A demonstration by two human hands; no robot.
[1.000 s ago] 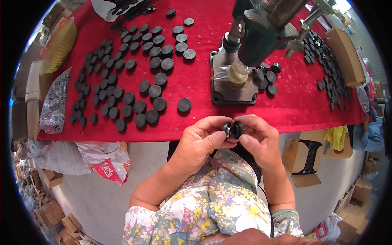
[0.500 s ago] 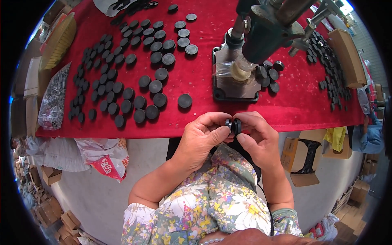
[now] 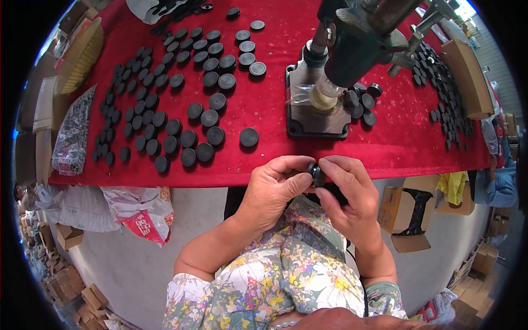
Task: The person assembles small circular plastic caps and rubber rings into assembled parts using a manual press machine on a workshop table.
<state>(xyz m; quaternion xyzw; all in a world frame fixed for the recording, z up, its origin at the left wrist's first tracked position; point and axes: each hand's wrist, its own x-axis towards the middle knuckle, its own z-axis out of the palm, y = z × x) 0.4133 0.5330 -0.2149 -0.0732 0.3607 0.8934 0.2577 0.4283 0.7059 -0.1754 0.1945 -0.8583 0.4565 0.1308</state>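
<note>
- Left hand: closed on a black round piece, pinching it between thumb and forefinger. Hold judged sound for fine work.
- Right hand: fingers curled about the piece's other side, forefinger at its upper edge, thumb lower, a narrow gap between. Whether it bears on the piece, I cannot tell.
- Position of piece: between the two hands, just beyond the near edge of the red cloth, tilted, flat side turned partly sideways. Fine detail is hidden by fingers.
- Recommended: let the left pinch act as the anchor while the right fingertips do the adjusting; two hands pulling unevenly would likely skew it.
- Recommended: apply force evenly round the rim, not at one point, and keep fingertips off any seam that must meet.
- Hazard: no tabletop lies beneath the piece, so a slip would probably send it toward the lap or floor. Working slightly farther forward, over the cloth, would be safer.
- Surroundings: loose black discs lie to the left, a smaller cluster beside the green press. Both hands are clear of the press.
</note>
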